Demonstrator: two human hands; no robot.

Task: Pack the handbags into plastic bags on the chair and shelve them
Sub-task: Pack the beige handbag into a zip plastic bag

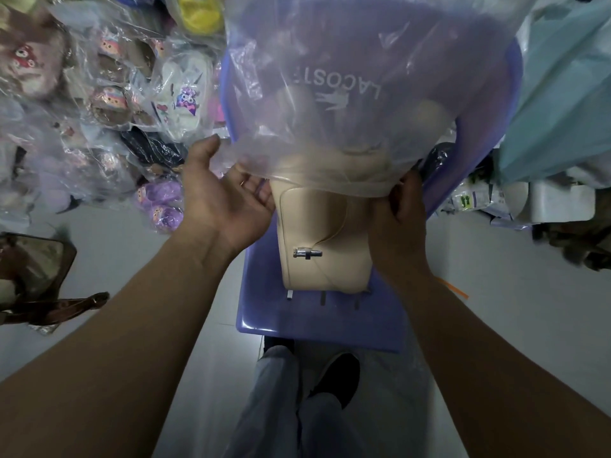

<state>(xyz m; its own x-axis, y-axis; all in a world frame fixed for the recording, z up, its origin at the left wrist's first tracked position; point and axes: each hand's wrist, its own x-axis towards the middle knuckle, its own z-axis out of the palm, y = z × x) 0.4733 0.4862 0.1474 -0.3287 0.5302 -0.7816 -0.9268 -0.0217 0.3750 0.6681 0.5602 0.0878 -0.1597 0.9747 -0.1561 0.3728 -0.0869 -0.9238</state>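
The left hand (228, 196) and right hand (400, 213) gripped the clear plastic bag (363, 94) by its rim on either side of the half-covered beige handbag (324, 233), which lay on the purple chair (324, 322).

Dim, bluish light, a bright glare patch on the chair (251, 325) front edge, soft blur throughout, and wide-angle bending toward the edges.
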